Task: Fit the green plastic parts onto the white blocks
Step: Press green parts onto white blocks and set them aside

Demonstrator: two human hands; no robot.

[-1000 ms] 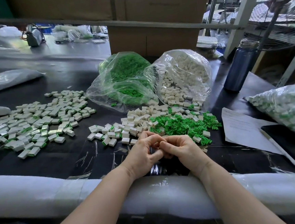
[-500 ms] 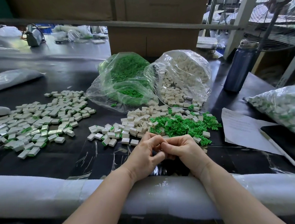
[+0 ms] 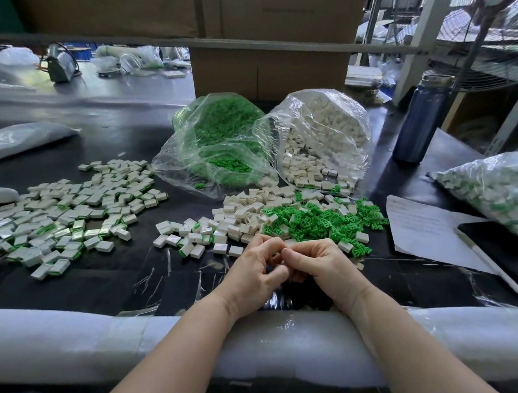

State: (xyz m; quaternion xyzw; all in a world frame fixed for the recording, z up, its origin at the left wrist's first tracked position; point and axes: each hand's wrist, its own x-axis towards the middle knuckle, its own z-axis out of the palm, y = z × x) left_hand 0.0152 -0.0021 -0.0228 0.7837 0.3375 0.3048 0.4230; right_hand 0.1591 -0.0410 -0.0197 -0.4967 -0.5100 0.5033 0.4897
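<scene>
Since 0.5 s ago, the 2 hands have barely moved, still pressed together at the counter's [image 3: 108, 281] near edge. The left hand [image 3: 252, 278] and right hand [image 3: 320, 263] curl fingertips around something small between them; what each grip holds is hidden. Just beyond lie loose white blocks [image 3: 234, 217] and a heap of green parts [image 3: 322, 219]. Finished blocks [image 3: 65, 213] spread toward the left edge. 2 clear bags [image 3: 318, 138] sit farther back, a blue bottle [image 3: 420, 122] at right.
</scene>
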